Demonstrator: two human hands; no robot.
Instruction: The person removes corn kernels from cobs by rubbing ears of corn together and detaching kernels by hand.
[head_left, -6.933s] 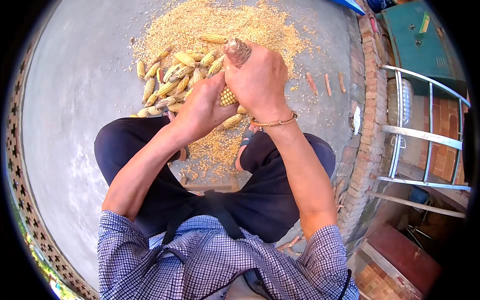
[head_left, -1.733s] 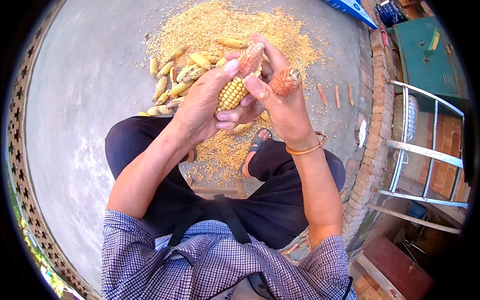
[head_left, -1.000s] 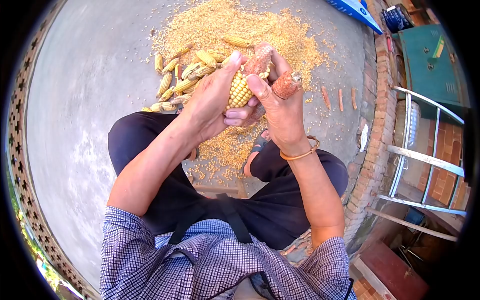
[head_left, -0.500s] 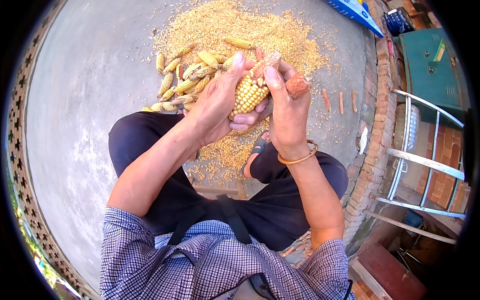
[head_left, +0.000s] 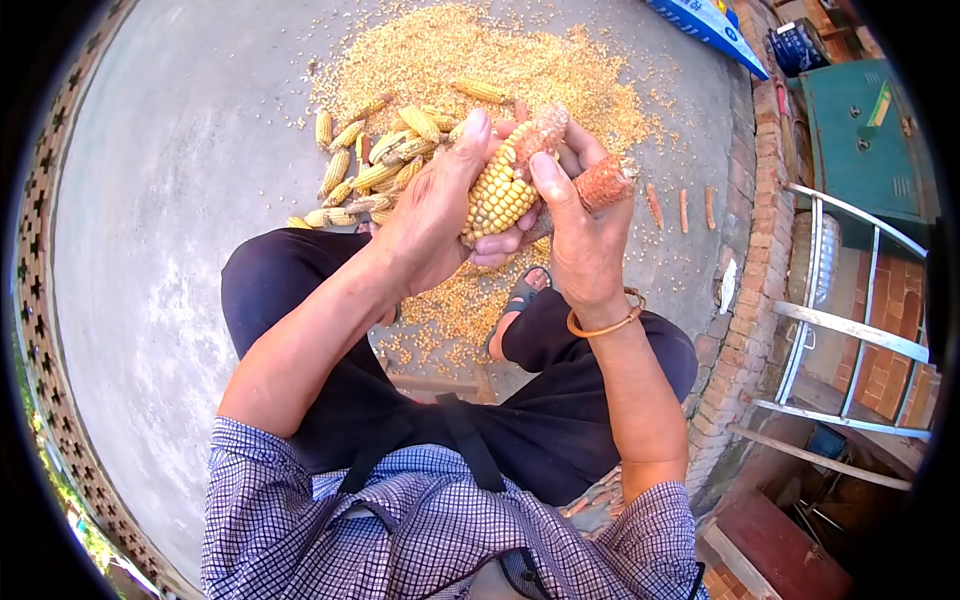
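My left hand [head_left: 432, 208] is wrapped around a partly stripped ear of corn [head_left: 497, 198]. Yellow kernels cover its lower part, while its upper tip is bare and pinkish. A bare reddish corn cob [head_left: 606, 183] is gripped in my right hand [head_left: 588, 245], its end sticking out beyond the thumb. The right thumb lies by the ear's stripped part. Both hands are closed, and some fingers are hidden behind the ear and cob. Below them, loose kernels [head_left: 440, 318] lie on the ground between my feet.
Ahead is a broad heap of kernels [head_left: 560, 70], with a pile of unshelled ears [head_left: 375, 175] at its left. Several bare cobs [head_left: 683, 208] lie to the right. A brick edging [head_left: 752, 270], a metal ladder-like frame [head_left: 850, 322] and a green cabinet [head_left: 860, 140] stand at right.
My right hand has shifted slightly right and down, its thumb a little lower beside the ear. A few loosened kernels near that thumb no longer show. Both hands keep their hold.
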